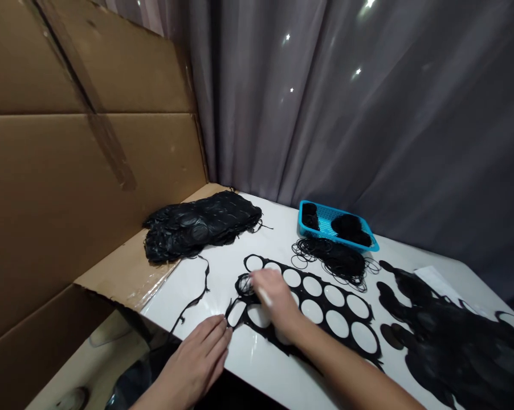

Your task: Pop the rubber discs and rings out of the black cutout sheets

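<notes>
Both grips are unclear, your left hand (202,348) and right hand (276,296) touching the perforated black sheet (324,304). It's likely floppy; pinch its rim.

Left hand (203,354): one
Right hand (277,296): one
Holed sheet (324,304): one
Sheet stack (201,225): one
Loose strip (207,278): one
Ring pile (340,258): one
Basket (323,234): one
Clumps in basket (351,226): two
Black heap (474,339): one
Star lights (288,37): at least four
Cardboard box (154,142): one
Table (229,259): one

- Left hand (201,350) flat, fingertips touching holed sheet's (324,304) left end.
- Right hand (276,299) over sheet, fingertips at black loops (240,286); grip unclear.
- Beyond: black pile (201,225), loose rings (340,259), blue basket (325,217).
- Far right: dark heap (466,347).
- Carton (141,74) left; curtain (274,114) behind.
</notes>
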Action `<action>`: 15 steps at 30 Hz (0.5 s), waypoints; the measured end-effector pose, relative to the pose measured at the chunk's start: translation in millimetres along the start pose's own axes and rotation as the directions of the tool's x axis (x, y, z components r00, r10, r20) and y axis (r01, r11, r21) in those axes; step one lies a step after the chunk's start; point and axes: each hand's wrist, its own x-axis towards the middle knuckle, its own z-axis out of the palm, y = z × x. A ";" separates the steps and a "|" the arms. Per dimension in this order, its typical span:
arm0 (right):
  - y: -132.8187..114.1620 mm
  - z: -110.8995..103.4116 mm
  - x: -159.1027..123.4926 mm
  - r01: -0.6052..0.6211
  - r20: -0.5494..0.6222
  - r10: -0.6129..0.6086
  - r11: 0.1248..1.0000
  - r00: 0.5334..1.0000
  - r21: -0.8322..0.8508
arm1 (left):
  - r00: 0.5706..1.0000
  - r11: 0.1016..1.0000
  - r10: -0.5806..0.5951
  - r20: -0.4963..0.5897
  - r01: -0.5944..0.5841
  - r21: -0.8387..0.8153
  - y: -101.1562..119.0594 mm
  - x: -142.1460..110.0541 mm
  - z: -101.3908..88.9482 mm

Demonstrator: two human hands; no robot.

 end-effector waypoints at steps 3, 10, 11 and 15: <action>27.5 -32.7 28.4 -0.180 -0.165 0.194 0.979 0.967 0.092 | 1.000 1.000 0.015 0.010 -0.015 0.008 -3.5 0.6 -1.6; 120.3 -98.0 22.1 -0.497 -0.455 0.476 0.864 0.753 0.081 | 0.999 0.999 0.033 -0.015 -0.033 -0.029 -13.5 4.5 -5.6; 131.6 -106.3 18.1 -0.528 -0.479 0.493 0.846 0.726 0.069 | 1.000 0.998 0.019 0.004 -0.019 -0.057 -14.8 7.6 -8.2; 154.1 -135.5 2.7 -0.564 -0.534 0.489 0.825 0.690 0.026 | 0.993 0.978 -0.045 0.109 0.066 -0.199 -20.0 27.5 -21.7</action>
